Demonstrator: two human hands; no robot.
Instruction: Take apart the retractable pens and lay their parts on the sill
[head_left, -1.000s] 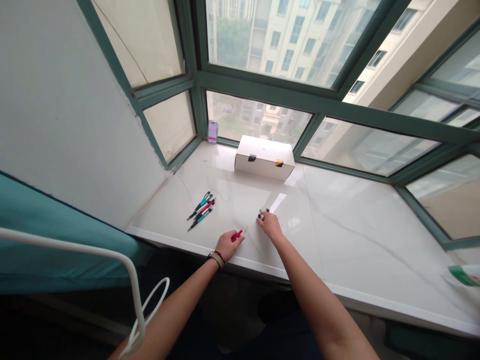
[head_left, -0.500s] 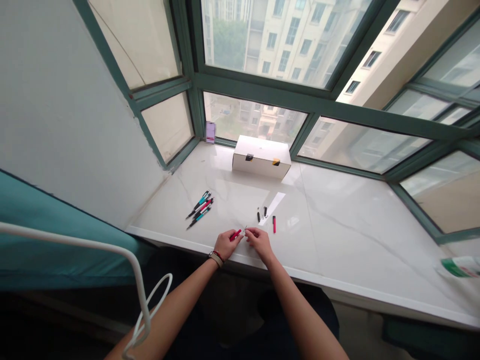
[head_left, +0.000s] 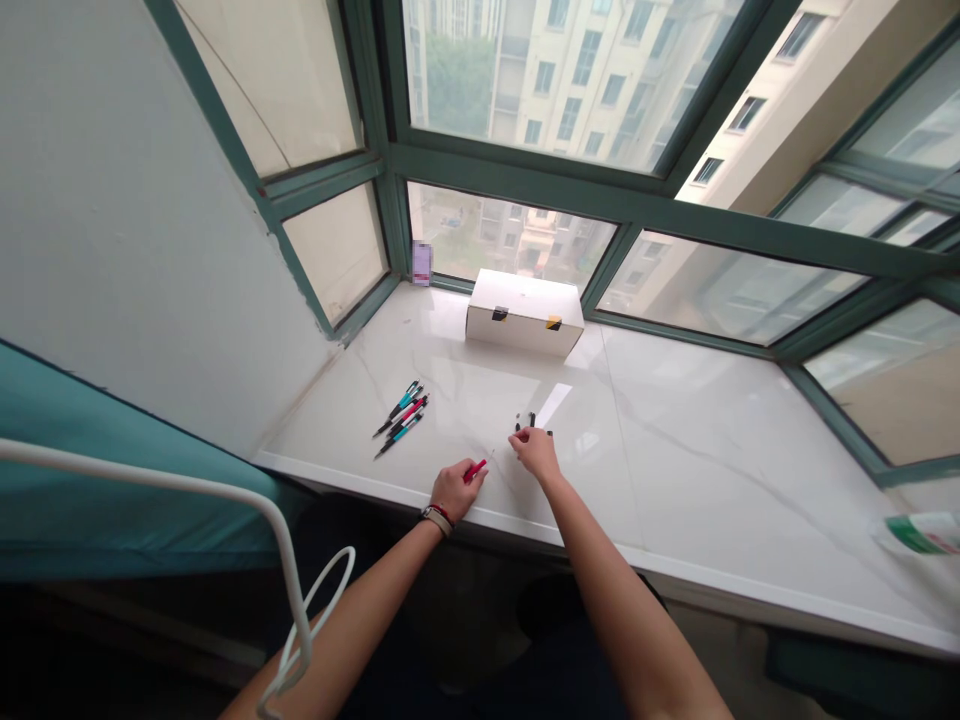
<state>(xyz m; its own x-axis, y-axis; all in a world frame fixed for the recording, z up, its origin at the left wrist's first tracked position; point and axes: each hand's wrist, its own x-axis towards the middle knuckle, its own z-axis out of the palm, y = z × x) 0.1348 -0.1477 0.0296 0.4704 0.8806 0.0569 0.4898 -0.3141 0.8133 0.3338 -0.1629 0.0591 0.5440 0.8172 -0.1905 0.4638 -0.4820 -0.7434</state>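
Observation:
My left hand (head_left: 453, 491) is closed round a red pen barrel (head_left: 474, 471), with a thin, pale refill-like tip (head_left: 490, 456) sticking out toward the upper right. Over the small loose pen parts, my right hand (head_left: 535, 452) has its thumb and fingers pinched together; whatever lies between them is too small to make out. A short black piece (head_left: 517, 427) shows just beyond those fingertips, and a black clip-like part (head_left: 532, 419) lies beside it. The red pen part on the right is mostly covered by the right hand.
Several pens (head_left: 402, 420) in teal, red and black lie in a group on the left of the white marble sill (head_left: 690, 460). A white box (head_left: 523, 312) stands at the back by the window. A pinkish card (head_left: 422, 264) leans in the corner. A green-and-white bottle (head_left: 922, 533) is far right.
My right hand has moved away from the pen barrel, up and to the right, over the small black parts. My left hand has stayed nearly in place, still holding the red barrel.

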